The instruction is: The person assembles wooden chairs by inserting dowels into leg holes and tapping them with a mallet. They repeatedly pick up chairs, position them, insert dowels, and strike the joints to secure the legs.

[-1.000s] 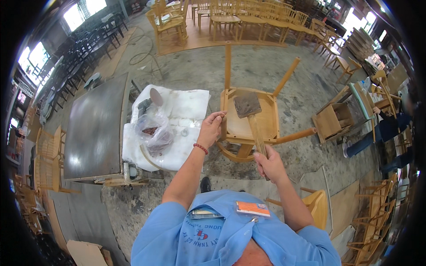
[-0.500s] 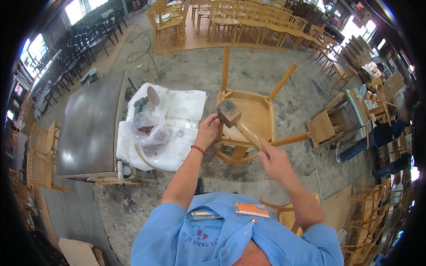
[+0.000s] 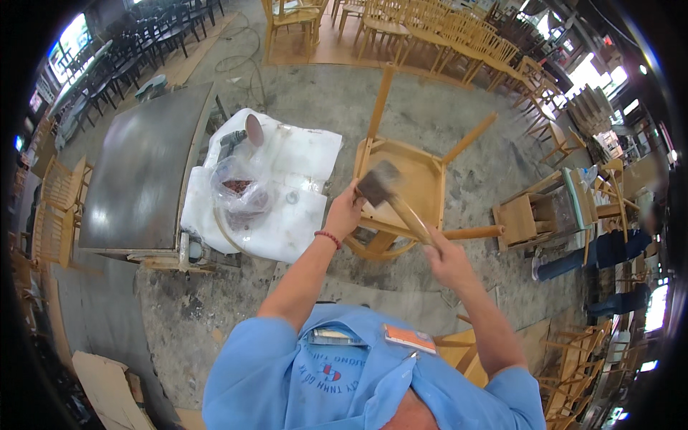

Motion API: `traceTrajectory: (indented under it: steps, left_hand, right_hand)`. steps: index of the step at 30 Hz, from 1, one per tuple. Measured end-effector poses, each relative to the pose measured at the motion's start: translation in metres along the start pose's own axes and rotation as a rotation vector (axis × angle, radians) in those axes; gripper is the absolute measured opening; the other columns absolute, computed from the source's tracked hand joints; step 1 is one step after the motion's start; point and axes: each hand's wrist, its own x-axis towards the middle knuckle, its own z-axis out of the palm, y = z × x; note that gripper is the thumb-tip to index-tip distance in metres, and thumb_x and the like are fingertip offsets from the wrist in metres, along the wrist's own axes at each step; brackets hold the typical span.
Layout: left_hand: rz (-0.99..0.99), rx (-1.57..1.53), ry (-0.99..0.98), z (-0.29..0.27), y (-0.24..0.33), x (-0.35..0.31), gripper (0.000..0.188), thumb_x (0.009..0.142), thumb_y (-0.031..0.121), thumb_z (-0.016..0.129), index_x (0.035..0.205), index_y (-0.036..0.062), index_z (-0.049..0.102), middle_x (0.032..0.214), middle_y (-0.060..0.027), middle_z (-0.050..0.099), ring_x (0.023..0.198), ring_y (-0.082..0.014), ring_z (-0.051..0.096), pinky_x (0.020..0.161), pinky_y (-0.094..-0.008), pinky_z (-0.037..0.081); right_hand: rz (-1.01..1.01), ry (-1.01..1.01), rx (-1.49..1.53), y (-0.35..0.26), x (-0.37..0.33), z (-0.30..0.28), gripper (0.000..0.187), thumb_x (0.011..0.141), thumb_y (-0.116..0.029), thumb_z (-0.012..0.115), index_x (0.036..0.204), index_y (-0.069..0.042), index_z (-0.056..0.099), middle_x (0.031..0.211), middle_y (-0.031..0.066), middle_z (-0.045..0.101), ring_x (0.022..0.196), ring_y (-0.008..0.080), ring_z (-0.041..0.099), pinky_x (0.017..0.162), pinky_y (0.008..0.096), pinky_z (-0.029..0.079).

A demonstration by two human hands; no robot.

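Observation:
A wooden chair [image 3: 412, 175] lies upturned in front of me, its legs [image 3: 381, 100] pointing up and outward. My left hand [image 3: 347, 208] is closed at the chair's near left corner, around what appears to be the end of a leg, mostly hidden by the fingers and the mallet. My right hand [image 3: 450, 259] grips the handle of a mallet [image 3: 407, 215]. The mallet's dark, blocky head is blurred and hangs just right of my left fingers, over the seat's underside. Whether it touches the leg cannot be seen.
A dark-topped table [image 3: 147, 172] stands left. Beside it, white padding [image 3: 304, 161] bears a sander [image 3: 240, 136] and a plastic bag [image 3: 240, 193]. Rows of wooden chairs [image 3: 423, 29] fill the back. Right are a wooden cabinet [image 3: 519, 218] and a person [image 3: 573, 261].
The mallet head has shifted slightly and turned blurred beside my left hand. Both hands keep their holds. The whole view has tilted a little.

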Motion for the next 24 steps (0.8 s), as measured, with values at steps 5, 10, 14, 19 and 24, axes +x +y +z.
traceTrajectory:
  steps: [5,10,14,19,24]
  left_hand:
    - [0.050,0.060,0.115,-0.021,-0.033,-0.013,0.040,0.093,0.013,0.056,0.131,0.0022,0.050,0.109,-0.0175,0.066,0.100,-0.0240,0.064,0.087,-0.0307,0.047]
    - [-0.031,0.063,0.393,-0.125,-0.037,-0.014,0.025,0.092,0.020,0.060,0.109,0.0005,0.063,0.083,-0.0054,0.065,0.073,-0.0169,0.060,0.067,-0.0290,0.049]
    - [-0.196,-0.199,0.650,-0.212,-0.035,0.002,0.034,0.092,0.025,0.056,0.092,-0.0068,0.066,0.075,-0.0125,0.065,0.066,-0.0195,0.058,0.064,-0.0353,0.046]
    - [-0.311,0.250,0.453,-0.258,-0.076,0.021,0.034,0.089,0.023,0.051,0.089,-0.0079,0.066,0.082,-0.0164,0.068,0.074,-0.0233,0.062,0.071,-0.0365,0.047]
    - [-0.282,0.301,0.185,-0.255,-0.076,0.024,0.033,0.090,0.020,0.049,0.100,-0.0072,0.066,0.090,-0.0175,0.070,0.085,-0.0232,0.065,0.078,-0.0352,0.048]
  right_hand:
    - [0.329,-0.135,0.170,-0.005,-0.007,-0.020,0.044,0.093,-0.019,0.053,0.136,-0.008,0.049,0.070,0.0077,0.059,0.060,0.0163,0.055,0.058,0.0317,0.045]
    - [0.401,-0.273,0.708,-0.025,-0.014,0.036,0.045,0.095,-0.018,0.051,0.139,-0.008,0.048,0.068,-0.0006,0.054,0.055,0.0064,0.048,0.051,0.0222,0.041]
    - [0.733,-0.546,0.985,-0.056,0.007,0.135,0.041,0.095,-0.018,0.051,0.136,-0.009,0.049,0.065,-0.0010,0.047,0.049,0.0075,0.043,0.042,0.0245,0.037]
    - [0.857,-0.605,1.183,-0.077,0.066,0.259,0.036,0.096,-0.022,0.052,0.131,-0.012,0.049,0.068,0.0005,0.048,0.047,0.0097,0.043,0.040,0.0255,0.037]
    - [0.660,-0.583,0.878,-0.082,0.122,0.322,0.058,0.094,-0.036,0.055,0.142,-0.008,0.041,0.110,0.0188,0.060,0.087,0.0266,0.062,0.075,0.0362,0.051]
